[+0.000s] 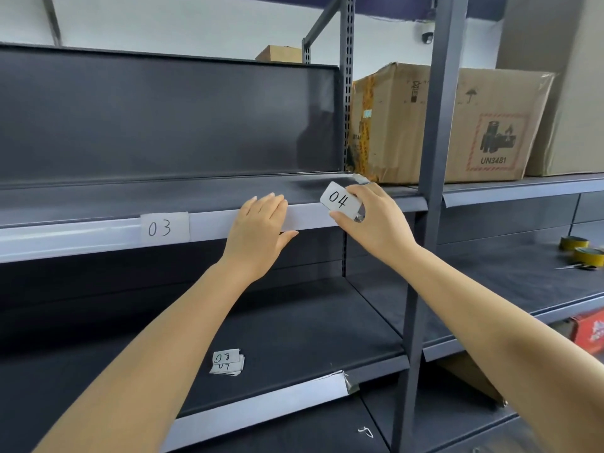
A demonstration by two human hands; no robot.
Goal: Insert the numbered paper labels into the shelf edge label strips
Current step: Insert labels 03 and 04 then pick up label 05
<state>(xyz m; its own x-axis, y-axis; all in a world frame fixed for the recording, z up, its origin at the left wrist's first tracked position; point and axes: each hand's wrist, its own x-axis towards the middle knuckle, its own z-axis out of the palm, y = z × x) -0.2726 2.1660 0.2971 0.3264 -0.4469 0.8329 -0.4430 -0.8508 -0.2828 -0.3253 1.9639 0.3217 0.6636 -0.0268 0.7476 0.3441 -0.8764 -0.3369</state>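
1. Fingers (354,191) of the right hand (376,217) pinch the "04" label (338,200) between thumb below and fingertips above; we see it held tilted, just at the right end of the upper label strip (212,225), not yet seated.
2. We note the left hand (258,230) lies with straight fingers over the strip's top edge and the thumb spread beneath it, holding nothing and pressing on the strip face.
3. We record the "03" label (165,227) already seated in the same strip, well to the left of the left hand.
4. We observe a small stack of spare labels (227,361) lying on the lower shelf (294,338), whose own strip (261,405) carries no label.
5. Our judgement of the step in hand: level the "04" label with the strip, start one long edge in the channel, then ease the other edge in; the left hand might well lift the strip's lip to open it.
6. We advise placing it level with "03" and digits upright.
7. Risk, in our view: paper creasing if pushed in tilted, or slipping out at the strip's open right end.
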